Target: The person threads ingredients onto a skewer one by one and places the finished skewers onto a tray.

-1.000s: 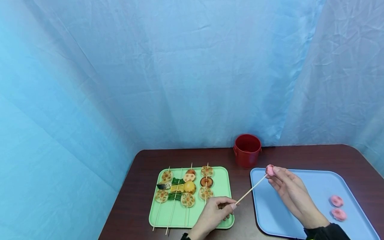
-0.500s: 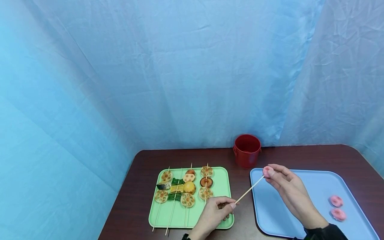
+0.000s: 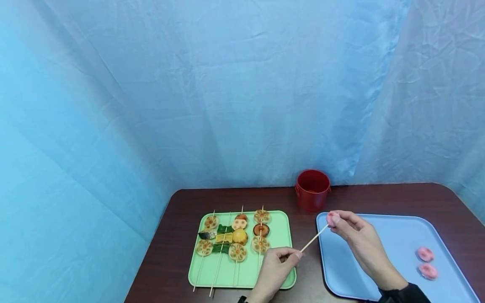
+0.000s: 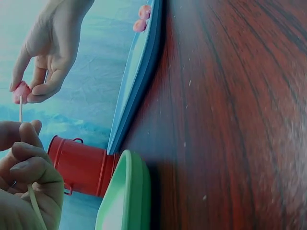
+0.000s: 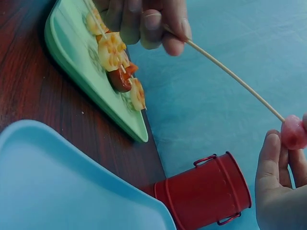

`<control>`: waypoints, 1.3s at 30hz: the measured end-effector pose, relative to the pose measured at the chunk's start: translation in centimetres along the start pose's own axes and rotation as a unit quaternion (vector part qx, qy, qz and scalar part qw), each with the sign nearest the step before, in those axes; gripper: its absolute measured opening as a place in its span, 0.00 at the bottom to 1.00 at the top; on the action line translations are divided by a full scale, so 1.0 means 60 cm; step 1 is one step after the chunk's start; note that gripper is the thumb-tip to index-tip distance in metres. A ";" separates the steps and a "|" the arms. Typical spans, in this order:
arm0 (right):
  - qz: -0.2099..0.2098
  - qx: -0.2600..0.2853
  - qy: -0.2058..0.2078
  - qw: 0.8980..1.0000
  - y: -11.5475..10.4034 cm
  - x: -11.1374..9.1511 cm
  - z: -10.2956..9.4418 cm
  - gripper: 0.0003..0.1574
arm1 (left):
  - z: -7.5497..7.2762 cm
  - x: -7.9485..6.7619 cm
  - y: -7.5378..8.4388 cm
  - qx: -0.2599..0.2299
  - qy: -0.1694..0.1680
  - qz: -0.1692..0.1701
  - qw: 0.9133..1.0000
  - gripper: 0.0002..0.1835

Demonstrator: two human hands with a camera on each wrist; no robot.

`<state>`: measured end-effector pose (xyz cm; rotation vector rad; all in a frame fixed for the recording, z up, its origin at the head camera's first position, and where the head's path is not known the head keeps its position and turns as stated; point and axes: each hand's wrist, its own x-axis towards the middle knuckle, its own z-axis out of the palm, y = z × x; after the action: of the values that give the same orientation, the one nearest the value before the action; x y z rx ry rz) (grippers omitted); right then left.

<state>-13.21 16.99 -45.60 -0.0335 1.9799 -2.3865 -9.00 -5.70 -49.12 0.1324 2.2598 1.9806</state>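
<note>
My left hand (image 3: pixel 275 269) pinches a thin bamboo skewer (image 3: pixel 314 238) between thumb and fingers, over the right side of the green tray. The skewer slants up to the right. At its upper end is a pink round food piece (image 5: pixel 293 132), gripped by the thumb and fingers of my right hand (image 3: pixel 361 246) above the blue tray's left part. In the right wrist view the skewer's tip meets the pink piece and is out of sight there. Two more pink pieces (image 3: pixel 428 271) lie on the blue tray, to the right of my right hand.
The green tray (image 3: pixel 278 219) holds several loaded skewers with lotus root slices (image 3: pixel 237 252), a mushroom slice (image 3: pixel 261 229) and green pieces. A red bucket (image 3: pixel 313 191) stands behind the gap between it and the blue tray (image 3: pixel 401 221). Blue cloth (image 3: pixel 242 105) hangs behind the dark table (image 3: pixel 151 269).
My right hand has moved left and slightly down with the pink piece, closer to my left hand. Less skewer shows between the hands. The left hand has shifted slightly right.
</note>
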 end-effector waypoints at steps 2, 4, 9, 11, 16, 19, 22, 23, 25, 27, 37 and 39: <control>0.000 -0.006 0.006 1.000 0.001 0.000 0.002 0.24 | 0.004 0.000 0.002 -0.002 0.005 -0.003 1.000 0.11; 0.000 -0.007 0.012 1.000 0.002 0.000 0.004 0.22 | 0.008 0.001 0.003 -0.005 0.009 -0.001 1.000 0.10; 0.002 -0.028 0.027 0.999 0.003 0.001 0.008 0.22 | 0.017 0.002 0.005 -0.012 0.023 -0.010 1.000 0.08; 0.001 -0.043 0.031 0.999 0.003 0.001 0.010 0.23 | 0.020 0.002 0.005 -0.013 0.029 -0.014 0.999 0.08; -0.004 -0.066 0.035 0.997 0.003 0.002 0.011 0.25 | 0.023 0.003 0.007 -0.029 0.032 -0.018 0.999 0.09; -0.001 -0.087 0.036 0.996 0.003 0.003 0.013 0.27 | 0.025 0.003 0.009 -0.046 0.031 -0.027 0.998 0.09; 0.003 -0.105 0.034 0.994 0.005 0.003 0.012 0.28 | 0.027 0.003 0.011 -0.060 0.027 -0.039 0.997 0.10; 0.005 -0.112 0.033 0.993 0.005 0.003 0.012 0.29 | 0.027 0.003 0.012 -0.061 0.026 -0.043 0.997 0.10; 0.006 -0.121 0.034 0.992 0.006 0.002 0.012 0.30 | 0.028 0.003 0.012 -0.065 0.024 -0.050 0.996 0.10; 0.010 -0.131 0.029 0.991 0.007 0.001 0.016 0.30 | 0.029 0.003 0.014 -0.071 0.021 -0.059 0.996 0.10; 0.040 -0.126 -0.023 0.991 0.029 -0.018 0.058 0.26 | 0.036 0.010 0.030 -0.110 0.007 -0.029 0.994 0.11; 0.041 -0.121 -0.024 0.992 0.030 -0.019 0.061 0.26 | 0.037 0.011 0.031 -0.114 0.010 -0.024 0.993 0.11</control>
<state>-11.88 13.14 -46.70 -0.0175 2.1891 -2.0663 -9.33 -3.16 -47.60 0.0361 2.0093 2.2034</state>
